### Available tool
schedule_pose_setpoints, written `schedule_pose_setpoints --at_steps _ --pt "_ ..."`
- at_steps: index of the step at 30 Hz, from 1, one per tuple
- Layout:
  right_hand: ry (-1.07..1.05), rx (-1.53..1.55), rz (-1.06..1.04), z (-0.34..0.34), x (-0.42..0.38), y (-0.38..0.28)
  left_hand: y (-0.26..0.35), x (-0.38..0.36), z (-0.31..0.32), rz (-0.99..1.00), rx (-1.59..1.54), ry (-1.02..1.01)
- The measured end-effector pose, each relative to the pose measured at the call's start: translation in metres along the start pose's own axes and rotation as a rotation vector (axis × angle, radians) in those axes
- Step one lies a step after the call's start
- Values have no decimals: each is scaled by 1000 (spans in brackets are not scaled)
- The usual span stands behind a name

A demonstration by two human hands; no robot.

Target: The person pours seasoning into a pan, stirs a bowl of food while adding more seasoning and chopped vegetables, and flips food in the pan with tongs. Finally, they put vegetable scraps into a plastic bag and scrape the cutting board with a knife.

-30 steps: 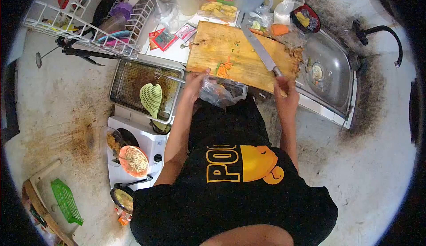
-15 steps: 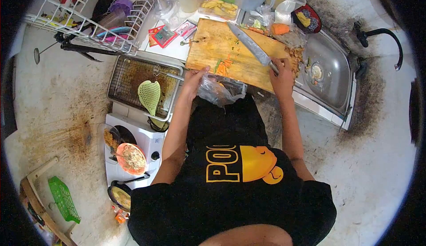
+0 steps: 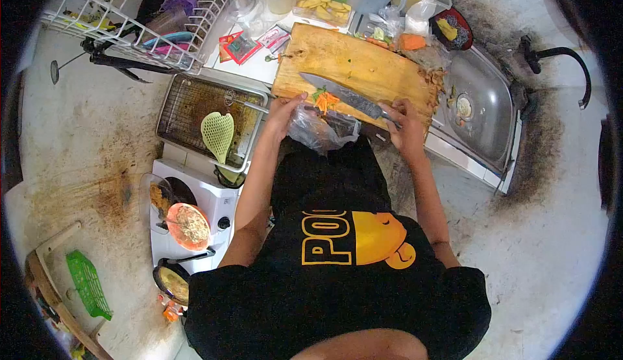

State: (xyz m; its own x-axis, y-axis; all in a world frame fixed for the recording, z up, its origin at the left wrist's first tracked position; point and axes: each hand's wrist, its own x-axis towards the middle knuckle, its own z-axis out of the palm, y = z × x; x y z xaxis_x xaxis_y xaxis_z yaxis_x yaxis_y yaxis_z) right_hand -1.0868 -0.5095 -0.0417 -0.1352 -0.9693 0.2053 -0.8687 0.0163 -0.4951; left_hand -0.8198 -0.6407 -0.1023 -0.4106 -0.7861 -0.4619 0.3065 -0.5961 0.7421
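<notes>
My right hand (image 3: pixel 405 126) grips the handle of a large knife (image 3: pixel 344 95), whose blade lies low along the near part of the wooden cutting board (image 3: pixel 363 61). Against the blade's near side is a small heap of orange and green vegetable scraps (image 3: pixel 325 100), at the board's front edge. My left hand (image 3: pixel 283 115) is closed on the rim of a clear plastic bag (image 3: pixel 318 132), holding it just below that edge. The bag's mouth faces the scraps; its contents are hard to make out.
Right of the board is a steel sink (image 3: pixel 477 110) with a black faucet (image 3: pixel 558 55). An oily metal tray (image 3: pixel 188 110) with a green slotted spatula (image 3: pixel 217 133) sits left, above a stove (image 3: pixel 195 191) carrying an orange bowl (image 3: pixel 189 227). A dish rack (image 3: pixel 188 36) stands at back left.
The knife has swept toward me and down across the board, bunching the scraps at the edge over the bag. My right hand moved slightly nearer; my left hand stays on the bag.
</notes>
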Motion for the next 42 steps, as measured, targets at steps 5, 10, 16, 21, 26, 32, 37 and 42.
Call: schedule_pose_setpoints --at_steps 5,10,16,21,26,32,37,42 --pt "28 39 7 -4 -14 -7 -3 3 -3 4 32 26" --pt "8 74 48 -4 -28 -8 -8 7 -11 1 152 92" --pt "104 114 24 6 -44 -4 -10 8 -16 -18 179 94" --pt "166 98 30 7 -51 -4 -8 5 -7 17 109 102" --pt "230 24 -25 8 -60 -1 -5 3 -4 24 107 76" --pt "303 0 -46 5 -70 -6 -13 1 -11 5 150 94" --pt "313 7 -90 7 -68 -7 -11 -3 -9 -26 158 92" --pt "344 32 -56 14 -64 -6 -14 11 -16 56 147 70"
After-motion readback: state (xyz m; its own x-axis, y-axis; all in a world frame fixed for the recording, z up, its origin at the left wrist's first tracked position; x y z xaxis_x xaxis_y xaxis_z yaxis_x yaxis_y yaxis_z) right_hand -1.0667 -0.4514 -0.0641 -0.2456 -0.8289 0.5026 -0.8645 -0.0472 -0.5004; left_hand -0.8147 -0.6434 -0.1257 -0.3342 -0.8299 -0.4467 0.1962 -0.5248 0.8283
